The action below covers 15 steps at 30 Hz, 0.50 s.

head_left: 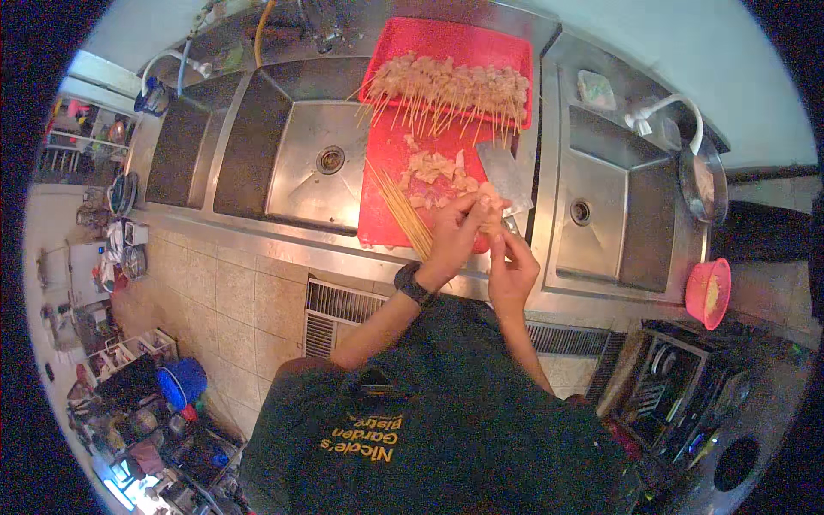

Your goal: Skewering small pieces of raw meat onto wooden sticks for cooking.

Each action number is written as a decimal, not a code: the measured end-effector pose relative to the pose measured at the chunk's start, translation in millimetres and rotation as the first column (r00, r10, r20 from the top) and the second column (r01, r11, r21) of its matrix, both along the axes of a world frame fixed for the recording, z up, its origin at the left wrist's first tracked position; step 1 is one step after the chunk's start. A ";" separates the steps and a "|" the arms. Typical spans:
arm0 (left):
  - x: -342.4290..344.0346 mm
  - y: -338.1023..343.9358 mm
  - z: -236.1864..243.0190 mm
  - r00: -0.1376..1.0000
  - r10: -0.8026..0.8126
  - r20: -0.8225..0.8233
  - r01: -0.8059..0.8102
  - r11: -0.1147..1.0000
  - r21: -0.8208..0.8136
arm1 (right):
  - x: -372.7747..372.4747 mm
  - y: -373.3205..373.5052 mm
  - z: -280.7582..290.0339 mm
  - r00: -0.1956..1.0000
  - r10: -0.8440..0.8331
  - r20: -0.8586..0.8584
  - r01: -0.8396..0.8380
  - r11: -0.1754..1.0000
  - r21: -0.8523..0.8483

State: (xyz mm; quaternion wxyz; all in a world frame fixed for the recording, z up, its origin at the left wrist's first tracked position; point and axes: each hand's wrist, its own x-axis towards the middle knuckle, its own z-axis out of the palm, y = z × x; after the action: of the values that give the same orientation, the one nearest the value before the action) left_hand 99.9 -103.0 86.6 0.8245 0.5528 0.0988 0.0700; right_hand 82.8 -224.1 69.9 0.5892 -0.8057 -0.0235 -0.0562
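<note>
Head view: left hand [453,238] and right hand [515,273] pinch a pale meat piece [490,216], grips narrow!
It's by the red board's [388,146] four o'clock edge, loose sticks [400,209] at nine o'clock; whether a stick runs through it, I cannot tell. Good threading here probably means piercing mid-piece, fingertips clear of the point, and packing snugly like the loaded skewers [451,84] toward twelve o'clock.
</note>
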 end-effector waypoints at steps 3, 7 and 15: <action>0.2 -2.7 0.1 0.999 -0.036 0.003 0.036 0.998 0.055 | -1.2 -5.0 2.0 0.999 0.012 -0.037 -0.011 0.999 0.040; 4.8 -1.7 1.7 0.994 -0.042 -0.101 0.063 0.975 0.214 | 0.0 -10.1 -3.9 0.994 0.013 -0.109 -0.009 0.999 0.036; 17.5 -0.3 1.4 0.991 -0.136 0.007 0.136 0.982 -0.131 | -4.3 -13.7 3.5 0.990 0.028 -0.136 -0.033 0.999 -0.033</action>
State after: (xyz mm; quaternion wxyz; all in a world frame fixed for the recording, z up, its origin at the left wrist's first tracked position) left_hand 117.3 -103.3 88.1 0.8618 0.5029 0.0658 0.0063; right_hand 78.4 -237.8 73.4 0.5759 -0.8175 0.0030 0.0081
